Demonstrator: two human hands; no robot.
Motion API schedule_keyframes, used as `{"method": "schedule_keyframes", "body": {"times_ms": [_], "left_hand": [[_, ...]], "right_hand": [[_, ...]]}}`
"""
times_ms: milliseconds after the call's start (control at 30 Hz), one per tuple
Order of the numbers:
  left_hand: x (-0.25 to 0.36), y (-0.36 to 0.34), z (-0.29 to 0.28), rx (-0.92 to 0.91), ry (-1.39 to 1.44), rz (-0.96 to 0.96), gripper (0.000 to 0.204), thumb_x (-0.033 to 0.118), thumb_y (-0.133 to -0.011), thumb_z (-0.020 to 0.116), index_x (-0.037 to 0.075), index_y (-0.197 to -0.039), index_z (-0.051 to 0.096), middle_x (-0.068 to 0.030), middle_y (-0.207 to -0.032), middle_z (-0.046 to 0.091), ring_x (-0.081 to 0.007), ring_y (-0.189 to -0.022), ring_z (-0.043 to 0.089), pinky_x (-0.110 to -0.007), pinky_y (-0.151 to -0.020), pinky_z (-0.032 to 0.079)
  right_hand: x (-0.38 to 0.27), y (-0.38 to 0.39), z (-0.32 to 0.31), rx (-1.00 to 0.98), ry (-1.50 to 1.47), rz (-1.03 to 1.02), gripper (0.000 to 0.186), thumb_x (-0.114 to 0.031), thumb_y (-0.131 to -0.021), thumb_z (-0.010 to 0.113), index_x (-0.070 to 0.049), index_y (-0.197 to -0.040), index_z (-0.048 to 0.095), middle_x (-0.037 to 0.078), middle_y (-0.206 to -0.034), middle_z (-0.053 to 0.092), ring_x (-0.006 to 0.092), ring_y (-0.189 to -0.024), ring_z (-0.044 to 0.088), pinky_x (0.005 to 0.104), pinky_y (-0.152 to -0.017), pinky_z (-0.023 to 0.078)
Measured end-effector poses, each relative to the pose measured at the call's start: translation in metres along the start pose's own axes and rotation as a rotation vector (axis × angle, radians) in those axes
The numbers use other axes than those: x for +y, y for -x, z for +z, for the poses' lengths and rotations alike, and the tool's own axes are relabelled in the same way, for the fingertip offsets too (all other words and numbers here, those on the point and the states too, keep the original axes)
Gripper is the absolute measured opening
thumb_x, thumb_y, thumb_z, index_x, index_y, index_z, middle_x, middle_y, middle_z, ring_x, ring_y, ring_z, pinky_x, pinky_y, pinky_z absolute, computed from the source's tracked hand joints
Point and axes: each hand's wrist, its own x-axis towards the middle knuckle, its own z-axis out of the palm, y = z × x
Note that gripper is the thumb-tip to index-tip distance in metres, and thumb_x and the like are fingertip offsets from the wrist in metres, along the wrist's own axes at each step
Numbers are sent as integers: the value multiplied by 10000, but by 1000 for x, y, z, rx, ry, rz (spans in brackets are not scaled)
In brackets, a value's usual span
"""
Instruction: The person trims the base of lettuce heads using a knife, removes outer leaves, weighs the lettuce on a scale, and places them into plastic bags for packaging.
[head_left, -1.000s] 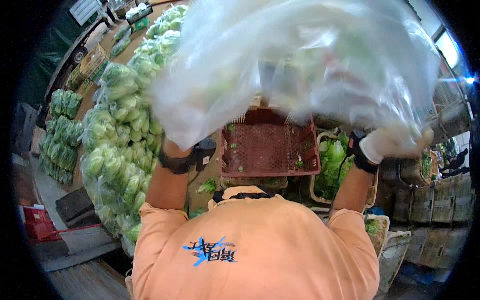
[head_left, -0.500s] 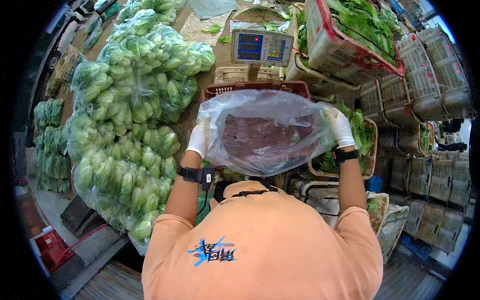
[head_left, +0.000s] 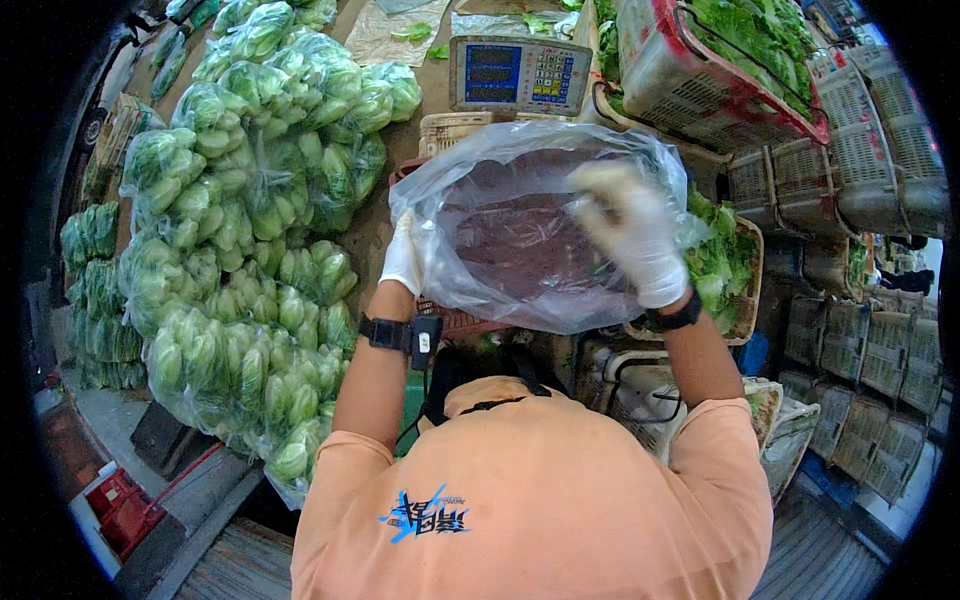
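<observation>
A large clear plastic bag [head_left: 540, 312] is spread wide over a dark red plastic crate [head_left: 455, 318], its mouth facing up. My left hand [head_left: 404, 255], in a white glove, pinches the bag's left edge. My right hand [head_left: 632, 225], also gloved, is over the bag's mouth near the right side; its fingers are smeared by motion. Just beyond the bag stands a scale's display panel [head_left: 518, 75] with a keypad.
Bagged green leafy heads [head_left: 250, 220] are heaped along the left. Leafy greens fill a red-rimmed crate [head_left: 680, 90] at the upper right and a smaller basket [head_left: 745, 300] beside my right wrist. Stacked pale crates [head_left: 865, 150] line the far right.
My right hand has let go of the bag's right edge and moved left over its mouth. My left hand keeps its hold, and the bag's mouth is opened rounder.
</observation>
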Motion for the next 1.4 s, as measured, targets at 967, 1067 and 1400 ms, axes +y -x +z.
{"method": "schedule_keyframes", "body": {"times_ms": [967, 1067, 1400], "left_hand": [[-17, 12, 23, 139, -207, 339, 358, 258, -926, 565, -2, -1165, 509, -66, -1012, 580, -154, -865, 524, -280, -780, 445], [-20, -7, -25, 189, -276, 410, 348, 259, -917, 579, 8, -1149, 514, -58, -981, 571, -139, -848, 520, -253, -730, 457], [21, 78, 20, 369, -561, 883, 607, 286, -891, 558, 106, -1399, 278, -106, -1341, 406, -243, -1238, 384, -449, -997, 360]], "right_hand": [[180, -49, 237, -271, -850, 642, 325, -289, -896, 553, -19, -1067, 614, 62, -984, 642, 187, -920, 599, 310, -853, 459], [109, -40, 184, -664, -414, 268, 336, -250, -907, 547, -62, -1186, 570, 86, -1102, 620, 213, -1051, 566, 326, -942, 416], [-21, 138, -23, -284, -672, 409, 366, -293, -896, 548, -21, -1138, 581, 137, -1089, 622, 273, -1037, 587, 366, -903, 449]]}}
